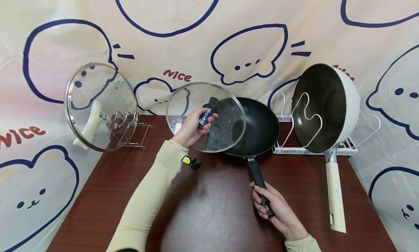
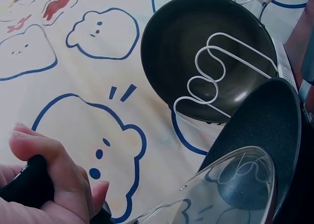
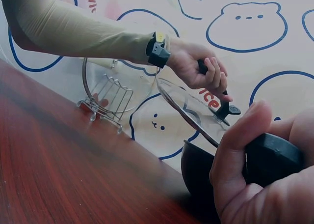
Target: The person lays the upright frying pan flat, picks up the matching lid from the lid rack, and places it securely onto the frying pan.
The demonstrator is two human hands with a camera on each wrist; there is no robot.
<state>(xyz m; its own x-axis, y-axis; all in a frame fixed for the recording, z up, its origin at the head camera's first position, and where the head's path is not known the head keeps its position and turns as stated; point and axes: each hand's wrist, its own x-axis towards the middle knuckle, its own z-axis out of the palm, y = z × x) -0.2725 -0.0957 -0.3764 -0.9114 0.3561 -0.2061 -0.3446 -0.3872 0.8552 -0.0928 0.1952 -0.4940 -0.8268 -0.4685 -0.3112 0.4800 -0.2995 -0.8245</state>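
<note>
My left hand (image 1: 192,126) grips the black knob handle (image 1: 212,103) of a round glass lid (image 1: 226,130). The lid is held tilted over the left part of a black frying pan (image 1: 258,130), overlapping it in the head view. In the right wrist view, the lid's lower edge comes close to the pan's rim. The fingers of my right hand (image 1: 278,206) curl round the pan's black handle (image 1: 256,172), which points toward me. From the left wrist, the dark inside of the pan (image 2: 265,130) shows behind the glass.
To the right, a white pan (image 1: 351,103) with a dark inside and cream handle (image 1: 335,197) leans in a white wire rack (image 1: 291,150). A second glass lid (image 1: 82,110) with a cream handle stands in a metal rack (image 1: 135,135) at left. Patterned cloth (image 1: 183,55) hangs behind the brown table (image 1: 209,208).
</note>
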